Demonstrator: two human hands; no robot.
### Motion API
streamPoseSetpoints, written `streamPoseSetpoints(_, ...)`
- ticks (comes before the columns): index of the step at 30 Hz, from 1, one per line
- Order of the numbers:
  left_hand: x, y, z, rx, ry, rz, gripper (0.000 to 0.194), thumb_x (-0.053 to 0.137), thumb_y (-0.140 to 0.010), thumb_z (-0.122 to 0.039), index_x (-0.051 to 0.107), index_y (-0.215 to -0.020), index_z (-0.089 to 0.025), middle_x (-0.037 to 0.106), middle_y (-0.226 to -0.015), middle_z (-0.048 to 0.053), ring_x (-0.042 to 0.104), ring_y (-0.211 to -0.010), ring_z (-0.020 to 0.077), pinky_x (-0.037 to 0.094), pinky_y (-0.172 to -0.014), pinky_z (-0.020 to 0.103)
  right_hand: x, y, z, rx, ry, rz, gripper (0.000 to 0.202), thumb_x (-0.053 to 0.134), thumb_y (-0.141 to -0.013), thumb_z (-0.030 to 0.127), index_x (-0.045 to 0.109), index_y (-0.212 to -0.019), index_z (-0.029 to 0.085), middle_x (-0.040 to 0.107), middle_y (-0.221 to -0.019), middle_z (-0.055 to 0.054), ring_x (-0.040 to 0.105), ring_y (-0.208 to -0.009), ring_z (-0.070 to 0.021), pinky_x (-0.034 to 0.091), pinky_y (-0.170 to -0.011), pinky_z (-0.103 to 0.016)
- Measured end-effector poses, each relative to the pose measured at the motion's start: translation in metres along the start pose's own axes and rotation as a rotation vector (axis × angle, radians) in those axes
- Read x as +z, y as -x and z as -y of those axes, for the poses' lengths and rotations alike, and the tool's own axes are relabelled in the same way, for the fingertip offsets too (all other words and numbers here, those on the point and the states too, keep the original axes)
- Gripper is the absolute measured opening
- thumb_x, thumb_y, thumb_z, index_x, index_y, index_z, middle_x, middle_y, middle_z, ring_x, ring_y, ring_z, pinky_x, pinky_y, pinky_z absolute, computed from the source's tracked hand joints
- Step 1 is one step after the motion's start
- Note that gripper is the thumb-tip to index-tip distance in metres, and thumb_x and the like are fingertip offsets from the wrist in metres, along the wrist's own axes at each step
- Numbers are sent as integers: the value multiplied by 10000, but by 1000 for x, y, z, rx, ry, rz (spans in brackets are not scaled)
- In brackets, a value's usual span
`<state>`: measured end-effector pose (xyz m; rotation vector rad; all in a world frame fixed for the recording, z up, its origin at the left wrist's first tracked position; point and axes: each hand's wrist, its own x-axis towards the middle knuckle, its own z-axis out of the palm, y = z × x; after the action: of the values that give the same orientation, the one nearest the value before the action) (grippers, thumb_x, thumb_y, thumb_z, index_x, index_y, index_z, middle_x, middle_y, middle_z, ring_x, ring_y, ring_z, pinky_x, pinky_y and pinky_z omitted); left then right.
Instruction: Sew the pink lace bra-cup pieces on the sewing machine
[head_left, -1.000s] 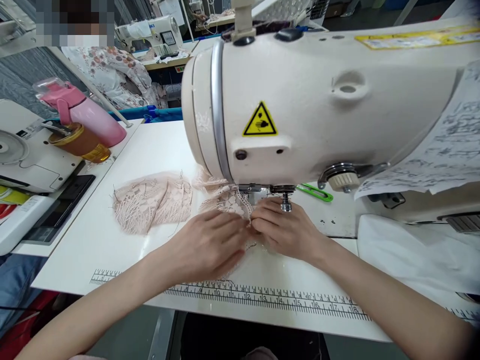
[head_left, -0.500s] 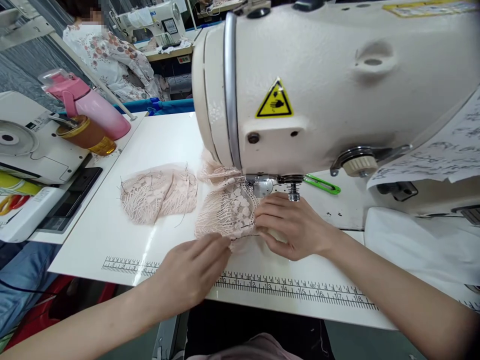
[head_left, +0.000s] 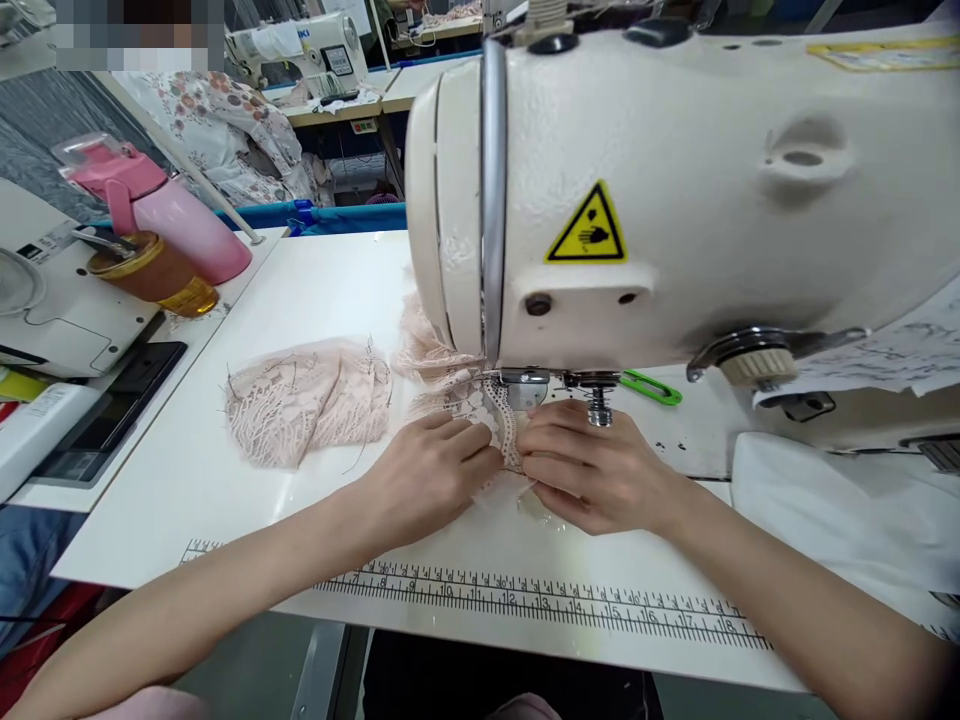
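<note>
Pale pink lace fabric (head_left: 499, 410) runs under the head of the white sewing machine (head_left: 637, 170). My left hand (head_left: 435, 465) lies over the near left part of this lace, fingers closed on it. On its right edge, close below the presser area, my right hand (head_left: 592, 465) pinches the fabric with bent fingers. The fingertips of both hands are partly hidden, and the needle is out of sight behind the machine head. A second pink lace piece (head_left: 311, 400) with loose dark threads lies apart on the white table, left of my hands.
A printed ruler (head_left: 525, 595) runs along the table's front edge. Behind the machine's needle area lies a green thread snipper (head_left: 651, 387). White cloth (head_left: 840, 510) sits at the right. A pink bottle (head_left: 172, 215), a brown cup (head_left: 154, 272) and a phone (head_left: 112, 410) are at the left. A person (head_left: 217, 130) sits beyond.
My left hand has moved up and right onto the lace, closer to my right hand, covering more of it. My right hand stays at the lace's right edge. The view has shifted slightly.
</note>
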<state>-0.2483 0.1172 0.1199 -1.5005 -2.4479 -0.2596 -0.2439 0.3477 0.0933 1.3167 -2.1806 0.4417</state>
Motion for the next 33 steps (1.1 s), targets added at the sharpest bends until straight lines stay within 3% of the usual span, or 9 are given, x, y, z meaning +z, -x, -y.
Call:
streamPoseSetpoints(2,8,0,1,41,-47,-91,249,401,-898,-5,584,-827,-158,547,-663,-10,471,-561,131,338,-537,275,3,2,-1,17,-12,23,74,556,-903,249,608,-919,200,699,-965,-5,603,-985,-170,406,-662,-297)
streamPoseSetpoints(5,11,2,0,42,-68,-155,209,453,-928,-40,592,-814,-148,545,-648,-15,450,-558,120,307,-534,275,9,2,-2,78,-39,92,281,585,-911,405,594,-1062,168,673,-1151,-67,584,-1095,-210,490,-753,-330)
streamPoseSetpoints(9,11,5,-2,18,-99,-186,216,512,-914,-47,568,-734,-153,533,-622,-25,434,-547,114,290,-528,286,12,-2,-2,67,-41,92,61,582,-917,188,622,-963,187,711,-1061,-8,624,-1050,-147,498,-990,-331)
streamPoseSetpoints(12,12,6,-1,24,-190,-238,231,581,-877,-60,529,-678,-166,533,-590,-41,448,-531,111,315,-534,297,11,-5,-1,39,-92,19,108,589,-896,94,627,-930,189,734,-953,31,660,-955,-101,460,-1079,-327)
streamPoseSetpoints(14,13,6,0,33,-209,-252,176,588,-875,-75,558,-727,-165,611,-658,-27,553,-611,129,425,-616,311,10,-5,-1,40,-126,-16,105,607,-887,90,624,-942,177,741,-924,28,676,-891,-91,482,-1060,-327)
streamPoseSetpoints(16,15,7,2,43,-158,-231,111,539,-888,-66,606,-847,-146,703,-866,36,662,-842,176,519,-791,347,10,-5,-1,51,-132,-38,108,597,-891,80,621,-954,164,741,-893,18,682,-874,-94,519,-1008,-306)
streamPoseSetpoints(19,18,9,3,32,-46,-167,207,462,-859,-32,610,-994,-86,684,-1147,137,630,-1142,235,542,-947,353,10,-3,1,80,-91,-38,138,540,-915,63,622,-975,157,741,-896,5,684,-911,-104,565,-895,-252)
streamPoseSetpoints(25,23,12,3,-40,22,-122,269,419,-734,-3,578,-931,-96,686,-1161,163,644,-1143,252,606,-851,324,12,-3,6,84,-45,-13,193,473,-952,68,637,-972,168,747,-929,23,686,-933,-98,579,-820,-216)
streamPoseSetpoints(33,21,10,2,-52,20,-109,265,423,-737,-34,565,-946,-112,682,-1180,158,645,-1141,256,610,-854,342,14,-3,4,91,-25,-7,256,433,-953,44,647,-951,186,749,-919,49,685,-837,-75,572,-789,-195)
